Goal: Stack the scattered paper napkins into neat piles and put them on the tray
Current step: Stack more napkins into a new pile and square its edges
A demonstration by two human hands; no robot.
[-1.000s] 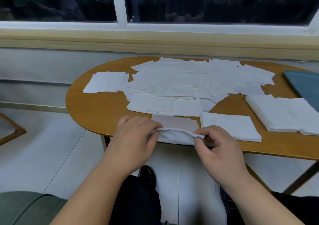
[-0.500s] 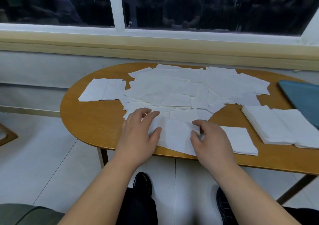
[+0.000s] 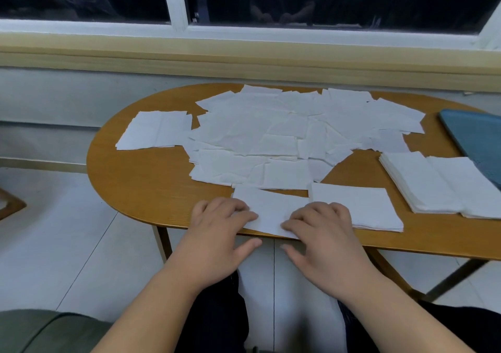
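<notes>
My left hand (image 3: 217, 233) and right hand (image 3: 322, 233) lie spread on a single napkin (image 3: 271, 211) at the near edge of the bench (image 3: 141, 184). The fingers of both press it flat from either side and grip nothing, and the thumbs hang off the edge.

I judge the job less than half done. Just right of that napkin lies a thin pile (image 3: 360, 206), and further right two thicker piles (image 3: 423, 182) stand side by side, squared up. A small flat pair (image 3: 154, 130) lies apart at the far left. The big spread of loose napkins (image 3: 284, 130) across the middle of the bench is not yet gathered, and the sheets overlap at all angles. None of the piles is on the blue tray (image 3: 477, 136), which lies at the far right, just beyond the thick piles, so all the carrying is left too.

The tray is cut off by the frame, so I cannot see its far part. My fingers hide the napkin's side edges, so I cannot tell whether it is one sheet or several. How many sheets lie in the overlapping spread I cannot make out either.
</notes>
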